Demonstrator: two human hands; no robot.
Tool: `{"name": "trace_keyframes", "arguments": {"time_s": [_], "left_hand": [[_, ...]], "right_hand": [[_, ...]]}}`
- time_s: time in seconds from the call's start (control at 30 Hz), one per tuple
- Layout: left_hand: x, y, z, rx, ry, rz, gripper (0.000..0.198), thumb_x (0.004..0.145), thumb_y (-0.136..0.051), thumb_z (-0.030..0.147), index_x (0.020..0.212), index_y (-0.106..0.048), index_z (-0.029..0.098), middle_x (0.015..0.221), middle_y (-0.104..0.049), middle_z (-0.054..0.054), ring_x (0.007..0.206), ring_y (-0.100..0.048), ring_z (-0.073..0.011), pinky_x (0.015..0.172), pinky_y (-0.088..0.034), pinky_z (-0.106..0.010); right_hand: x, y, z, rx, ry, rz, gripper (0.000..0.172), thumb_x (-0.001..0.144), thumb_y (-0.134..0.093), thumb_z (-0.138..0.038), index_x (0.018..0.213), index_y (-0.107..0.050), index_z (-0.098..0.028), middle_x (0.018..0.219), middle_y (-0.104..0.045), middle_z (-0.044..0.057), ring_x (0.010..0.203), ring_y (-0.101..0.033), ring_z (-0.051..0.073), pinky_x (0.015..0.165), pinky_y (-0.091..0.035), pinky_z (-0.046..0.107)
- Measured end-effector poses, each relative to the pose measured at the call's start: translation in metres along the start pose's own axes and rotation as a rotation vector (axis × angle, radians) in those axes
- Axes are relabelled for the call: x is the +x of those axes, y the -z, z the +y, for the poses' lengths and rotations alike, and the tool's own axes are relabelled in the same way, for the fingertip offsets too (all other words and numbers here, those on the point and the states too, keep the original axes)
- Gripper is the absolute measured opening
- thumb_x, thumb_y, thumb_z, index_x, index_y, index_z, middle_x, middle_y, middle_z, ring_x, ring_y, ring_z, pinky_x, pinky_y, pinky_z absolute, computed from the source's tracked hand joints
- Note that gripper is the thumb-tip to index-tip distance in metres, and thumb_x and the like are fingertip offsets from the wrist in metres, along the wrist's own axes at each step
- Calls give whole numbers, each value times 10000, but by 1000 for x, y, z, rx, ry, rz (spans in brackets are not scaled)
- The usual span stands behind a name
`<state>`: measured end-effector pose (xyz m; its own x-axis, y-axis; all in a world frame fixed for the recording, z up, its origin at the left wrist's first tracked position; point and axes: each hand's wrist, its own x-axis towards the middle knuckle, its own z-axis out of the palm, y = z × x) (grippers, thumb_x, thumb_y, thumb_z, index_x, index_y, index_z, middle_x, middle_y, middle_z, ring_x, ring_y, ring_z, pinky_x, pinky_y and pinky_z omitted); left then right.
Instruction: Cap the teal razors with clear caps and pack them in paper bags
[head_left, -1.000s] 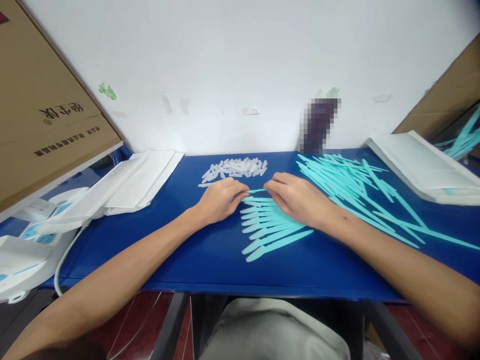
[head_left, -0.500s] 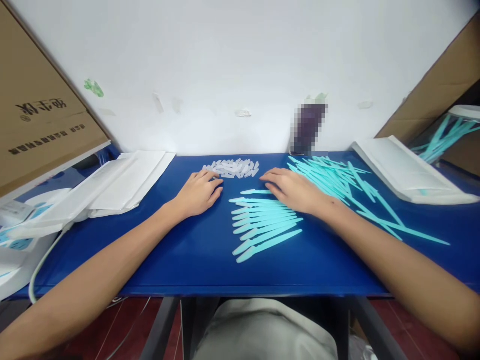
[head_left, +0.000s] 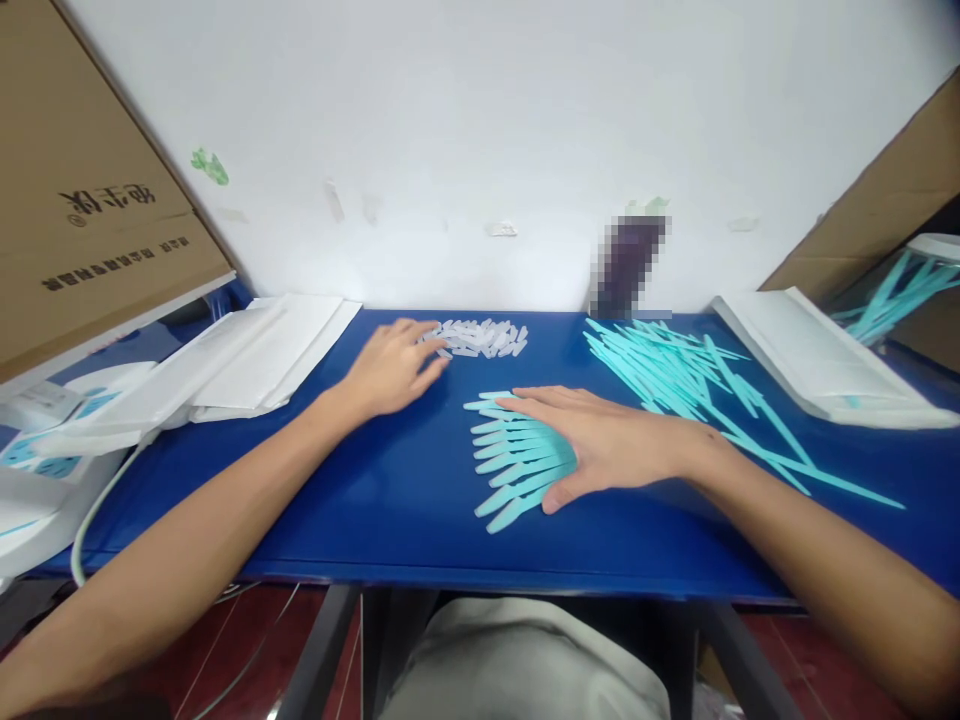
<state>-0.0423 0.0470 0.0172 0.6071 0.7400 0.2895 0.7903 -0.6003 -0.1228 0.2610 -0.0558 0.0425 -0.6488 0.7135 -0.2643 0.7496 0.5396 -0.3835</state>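
Note:
My right hand (head_left: 600, 445) lies flat and open on a row of several capped teal sticks (head_left: 510, 450) laid side by side on the blue table (head_left: 420, 500). My left hand (head_left: 390, 370) rests on the table with fingers spread, its fingertips touching a small pile of clear plastic caps (head_left: 480, 338) near the wall. It holds nothing that I can see. A loose heap of uncapped teal sticks (head_left: 675, 370) lies to the right of my right hand.
White bags (head_left: 255, 355) are stacked at the left, more white bags (head_left: 817, 365) at the right. A cardboard box (head_left: 90, 220) leans at far left, another (head_left: 885, 210) at far right with teal sticks behind it. A blurred dark object (head_left: 626, 265) stands against the wall.
My hands have parted after holding one teal stick between them. The left hand went up to the clear caps; the right hand came down flat onto the row of sticks.

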Motion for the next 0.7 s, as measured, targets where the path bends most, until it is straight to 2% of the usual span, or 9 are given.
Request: {"name": "trace_keyframes", "arguments": {"time_s": [0.07,0.13,0.2,0.27,0.37,0.43,0.57,0.63,0.7], "left_hand": [[-2,6,-32,38,220,86,557,1053,-315,462,1362,-674,170,1559,-518,-164,1428,-454,-387,1161,-360,-579],[-12,10,-71,99,524,104,601,1026,-353,485,1453,-598,140,1640,-392,-207,1514,-305,-464,1184,-264,-668],[-26,12,-106,97,794,-26,750,967,-437,596,1559,-472,135,1702,-239,-238,1543,-171,-541,1172,-191,-738],[-39,13,-130,29,921,-162,894,910,-495,669,1611,-381,127,1682,-251,-285,1502,-241,-581,1139,-232,-749],[-49,12,-144,3,974,-232,966,863,-524,698,1630,-345,138,1617,-373,-304,1448,-346,-577,1116,-292,-727],[-49,11,-143,15,963,-233,953,862,-520,687,1633,-340,156,1578,-438,-291,1444,-369,-549,1107,-327,-696],[-42,13,-136,40,831,-105,830,876,-564,559,1575,-446,127,1432,-583,-270,1339,-501,-490,1035,-402,-642],[-39,13,-132,46,765,-57,722,883,-566,487,1510,-538,131,1329,-655,-246,1294,-536,-468,1016,-411,-642],[-37,12,-129,47,735,-42,667,884,-564,509,1444,-611,149,1254,-696,-216,1315,-506,-472,1024,-400,-663]], "right_hand": [[0,3,0,-5,19,9,1118,789,-750,-690,1690,-236,-274,1730,-266,162,1567,-244,456,1222,-287,626],[0,6,-1,-21,-3,36,973,863,-724,-533,1678,-278,-243,1671,-389,165,1524,-356,420,1188,-368,558],[3,8,-2,-43,-76,56,864,905,-668,-364,1669,-292,-220,1608,-474,165,1454,-467,376,1123,-444,483],[7,9,-3,-94,-130,67,746,916,-613,-250,1621,-378,-185,1537,-542,169,1367,-555,342,1048,-490,425],[18,4,-5,-243,-128,82,518,902,-590,-161,1420,-563,-157,1336,-663,163,1207,-643,315,928,-521,382],[24,-2,-6,-364,-125,98,407,911,-568,-137,1317,-599,-146,1252,-687,174,1157,-658,325,892,-520,389],[30,-15,-7,-520,-86,154,328,944,-471,-110,1247,-596,-130,1274,-675,206,1165,-650,333,922,-496,414],[29,-17,-7,-529,-74,191,288,923,-467,-104,1175,-599,-150,1200,-700,177,1097,-665,322,883,-487,402],[26,-17,-6,-499,-88,236,241,888,-476,-107,1095,-583,-169,1066,-716,141,959,-675,306,786,-466,379]]}}
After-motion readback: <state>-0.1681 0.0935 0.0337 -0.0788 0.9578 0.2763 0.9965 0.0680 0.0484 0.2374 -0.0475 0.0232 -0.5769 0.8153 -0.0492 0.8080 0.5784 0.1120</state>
